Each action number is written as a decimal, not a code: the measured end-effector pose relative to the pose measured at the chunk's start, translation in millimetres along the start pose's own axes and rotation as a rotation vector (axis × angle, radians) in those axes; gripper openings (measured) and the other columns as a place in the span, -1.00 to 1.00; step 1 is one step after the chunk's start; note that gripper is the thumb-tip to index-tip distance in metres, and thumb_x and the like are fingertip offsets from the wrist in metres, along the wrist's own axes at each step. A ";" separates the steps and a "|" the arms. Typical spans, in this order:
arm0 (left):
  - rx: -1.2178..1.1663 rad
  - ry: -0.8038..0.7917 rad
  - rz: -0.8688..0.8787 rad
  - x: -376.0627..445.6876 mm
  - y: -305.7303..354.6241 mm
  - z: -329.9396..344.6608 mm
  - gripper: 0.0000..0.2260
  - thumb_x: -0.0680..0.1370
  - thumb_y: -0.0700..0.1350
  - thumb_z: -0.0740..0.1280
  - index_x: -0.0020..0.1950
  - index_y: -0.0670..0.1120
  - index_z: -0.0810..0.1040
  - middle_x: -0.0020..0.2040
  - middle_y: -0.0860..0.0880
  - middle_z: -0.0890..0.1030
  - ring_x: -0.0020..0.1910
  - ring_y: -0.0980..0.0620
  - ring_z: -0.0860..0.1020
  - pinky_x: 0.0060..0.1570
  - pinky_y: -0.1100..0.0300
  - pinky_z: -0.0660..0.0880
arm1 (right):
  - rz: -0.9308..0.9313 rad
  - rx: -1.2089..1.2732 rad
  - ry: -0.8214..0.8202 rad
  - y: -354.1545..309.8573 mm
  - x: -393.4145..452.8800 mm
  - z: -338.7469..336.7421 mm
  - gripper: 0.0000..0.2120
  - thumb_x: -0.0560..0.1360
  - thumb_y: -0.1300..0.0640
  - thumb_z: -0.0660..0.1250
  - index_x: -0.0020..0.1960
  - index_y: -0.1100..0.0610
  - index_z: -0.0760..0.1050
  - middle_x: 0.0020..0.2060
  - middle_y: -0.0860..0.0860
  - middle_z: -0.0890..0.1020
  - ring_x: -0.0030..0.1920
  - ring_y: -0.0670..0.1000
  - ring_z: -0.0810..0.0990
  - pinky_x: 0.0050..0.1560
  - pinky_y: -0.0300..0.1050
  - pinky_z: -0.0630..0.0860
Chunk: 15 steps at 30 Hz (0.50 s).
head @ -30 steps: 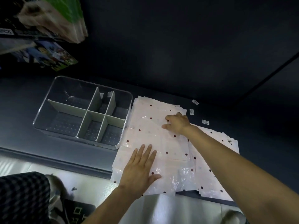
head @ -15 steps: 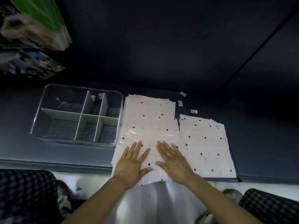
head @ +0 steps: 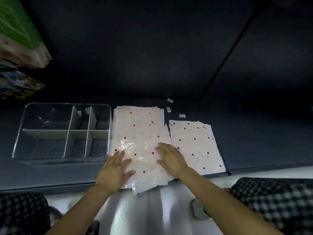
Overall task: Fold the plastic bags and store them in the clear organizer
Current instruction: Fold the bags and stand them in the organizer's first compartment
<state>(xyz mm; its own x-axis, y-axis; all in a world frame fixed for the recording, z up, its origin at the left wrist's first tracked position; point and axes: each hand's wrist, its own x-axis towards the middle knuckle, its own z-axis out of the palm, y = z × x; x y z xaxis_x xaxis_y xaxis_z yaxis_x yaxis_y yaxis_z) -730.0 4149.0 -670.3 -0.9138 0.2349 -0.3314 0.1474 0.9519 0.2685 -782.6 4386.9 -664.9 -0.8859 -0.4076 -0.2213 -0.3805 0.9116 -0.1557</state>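
Note:
A stack of pale pink plastic bags with dark dots (head: 140, 131) lies flat on the dark table, its near end hanging over the table edge. My left hand (head: 113, 170) rests palm down on the stack's near left corner, fingers spread. My right hand (head: 172, 158) presses flat on its right side. A second pile of dotted bags (head: 194, 145) lies just to the right. The clear organizer (head: 18, 139) with grey dividers stands left of the stack, its compartments holding nothing.
The dark table (head: 262, 141) ends in a front edge close to me. Three small white labels (head: 182, 115) lie behind the bags. Colourful packages (head: 18, 85) sit at far left. My checked trouser legs (head: 277, 206) show below the edge.
My right hand came back from the far end of the stack to its near right side, and both palms have since slid apart across the top bag. The view has shifted slightly.

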 end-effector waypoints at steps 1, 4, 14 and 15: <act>-0.023 -0.007 0.009 2.1 0.6 -0.6 -0.47 0.58 0.27 -0.01 0.49 0.09 0.18 0.57 0.01 -0.09 0.53 0.02 -0.16 0.47 0.12 -0.18 | -0.015 -0.028 -0.015 -1.5 1.9 -0.3 -0.54 0.60 0.07 0.17 0.45 0.15 0.21 0.50 0.10 0.18 0.47 0.08 0.16 0.45 -0.07 0.10; -0.092 -0.025 0.016 7.7 3.1 -0.5 -0.49 0.59 0.23 0.04 0.48 0.03 0.21 0.57 0.01 -0.06 0.54 0.03 -0.10 0.47 0.12 -0.16 | -0.068 -0.170 -0.021 -1.0 5.9 -0.8 -0.59 0.50 0.35 0.18 0.34 0.26 0.30 0.36 0.21 0.34 0.31 0.22 0.36 0.25 0.03 0.36; -0.415 0.244 0.054 20.9 11.0 -18.5 -0.56 0.48 0.01 0.41 0.33 0.00 0.44 0.32 0.10 0.45 0.31 0.08 0.38 0.30 0.23 0.28 | -0.032 0.340 0.041 23.3 17.8 -34.6 -0.75 0.59 0.21 0.19 0.19 0.14 0.57 0.17 0.03 0.60 0.23 0.06 0.44 0.26 -0.20 0.29; -0.521 0.253 0.031 21.3 10.5 -22.1 -0.56 0.45 -0.03 0.45 0.30 0.01 0.46 0.26 0.13 0.49 0.25 0.11 0.43 0.22 0.25 0.33 | -0.032 0.397 0.004 26.2 16.4 -40.9 -0.75 0.59 0.24 0.18 0.18 0.16 0.57 0.16 0.04 0.60 0.21 0.05 0.45 0.24 -0.23 0.29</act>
<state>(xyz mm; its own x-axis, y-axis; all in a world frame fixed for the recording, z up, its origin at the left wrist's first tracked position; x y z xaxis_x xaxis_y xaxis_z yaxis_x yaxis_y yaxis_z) -756.3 4159.7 -654.5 -0.9834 0.1464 -0.1071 0.0286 0.7082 0.7055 -817.9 4406.3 -633.2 -0.8767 -0.4344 -0.2067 -0.2763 0.8064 -0.5228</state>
